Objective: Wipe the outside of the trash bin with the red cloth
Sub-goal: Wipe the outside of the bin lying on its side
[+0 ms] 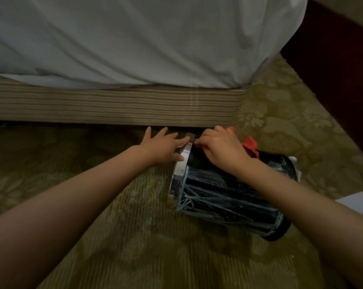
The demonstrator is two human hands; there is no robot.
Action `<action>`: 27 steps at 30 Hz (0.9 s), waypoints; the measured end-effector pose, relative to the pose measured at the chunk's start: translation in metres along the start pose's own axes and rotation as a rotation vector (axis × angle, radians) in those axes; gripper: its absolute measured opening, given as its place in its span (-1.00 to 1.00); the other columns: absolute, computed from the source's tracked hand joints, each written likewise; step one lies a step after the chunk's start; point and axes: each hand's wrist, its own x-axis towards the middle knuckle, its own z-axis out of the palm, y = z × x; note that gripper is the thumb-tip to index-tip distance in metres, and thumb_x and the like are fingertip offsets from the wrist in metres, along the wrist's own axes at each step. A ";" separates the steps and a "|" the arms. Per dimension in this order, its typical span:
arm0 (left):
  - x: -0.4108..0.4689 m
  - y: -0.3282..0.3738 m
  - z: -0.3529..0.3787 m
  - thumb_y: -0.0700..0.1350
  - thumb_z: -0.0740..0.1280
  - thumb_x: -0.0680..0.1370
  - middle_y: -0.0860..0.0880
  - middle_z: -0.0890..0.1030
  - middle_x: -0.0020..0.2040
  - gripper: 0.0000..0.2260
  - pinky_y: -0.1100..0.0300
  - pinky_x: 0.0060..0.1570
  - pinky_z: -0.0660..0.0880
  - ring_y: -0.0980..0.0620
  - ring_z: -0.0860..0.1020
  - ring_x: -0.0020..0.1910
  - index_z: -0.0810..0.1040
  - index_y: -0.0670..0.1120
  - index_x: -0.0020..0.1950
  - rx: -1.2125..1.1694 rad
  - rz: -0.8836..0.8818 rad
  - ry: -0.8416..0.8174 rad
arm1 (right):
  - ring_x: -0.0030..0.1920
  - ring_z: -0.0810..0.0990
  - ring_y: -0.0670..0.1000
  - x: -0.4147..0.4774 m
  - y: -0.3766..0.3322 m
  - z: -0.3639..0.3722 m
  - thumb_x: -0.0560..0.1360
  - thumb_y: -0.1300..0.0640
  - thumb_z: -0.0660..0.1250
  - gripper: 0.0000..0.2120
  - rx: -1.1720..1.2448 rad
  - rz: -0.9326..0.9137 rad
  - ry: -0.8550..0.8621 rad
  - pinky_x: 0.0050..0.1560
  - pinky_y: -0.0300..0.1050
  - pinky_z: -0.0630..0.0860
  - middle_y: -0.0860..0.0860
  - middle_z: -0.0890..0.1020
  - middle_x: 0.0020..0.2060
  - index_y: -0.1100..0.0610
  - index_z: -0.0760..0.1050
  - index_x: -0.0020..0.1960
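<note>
A dark cylindrical trash bin point(228, 197) with a shiny metal rim lies on its side on the carpet, its rim turned to the left. My left hand point(166, 146) rests on the rim with fingers straight and spread. My right hand point(220, 148) grips the red cloth point(249, 146) and presses it on the upper side of the bin near the rim. Most of the cloth is hidden under the hand; a red bunch sticks out to its right.
A bed with a white sheet point(134, 38) and a striped base point(113, 105) runs close behind the bin. Patterned carpet point(113, 226) covers the floor. A white sheet of paper point(360, 204) lies at the right, and a dark wooden piece of furniture point(333, 59) stands at the far right.
</note>
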 end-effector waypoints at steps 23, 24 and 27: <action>-0.005 0.011 -0.008 0.10 0.36 0.45 0.05 0.06 0.53 -0.26 -0.10 0.44 -0.01 0.03 -0.04 0.52 0.05 0.01 0.52 0.076 0.126 0.016 | 0.15 0.42 0.05 0.008 -0.002 0.010 0.53 0.11 0.21 -0.69 0.109 0.126 0.054 0.05 -0.03 0.32 -0.02 0.51 0.14 0.02 0.46 0.25; -0.007 0.013 -0.007 0.11 0.36 0.45 0.04 0.08 0.53 -0.26 -0.09 0.44 0.00 0.03 -0.03 0.51 0.06 0.00 0.51 0.108 0.137 0.034 | 0.13 0.43 0.04 0.006 -0.003 0.009 0.52 0.11 0.22 -0.70 0.121 0.123 0.051 0.05 -0.03 0.33 -0.03 0.51 0.13 0.00 0.48 0.24; -0.014 0.015 -0.006 0.13 0.38 0.42 0.02 0.06 0.54 -0.20 -0.08 0.44 -0.03 0.02 -0.04 0.52 0.03 -0.04 0.52 0.165 0.153 0.033 | 0.07 0.45 0.04 -0.007 -0.012 0.009 0.51 0.12 0.25 -0.71 0.135 0.041 0.073 0.02 -0.03 0.38 -0.04 0.55 0.10 0.01 0.52 0.22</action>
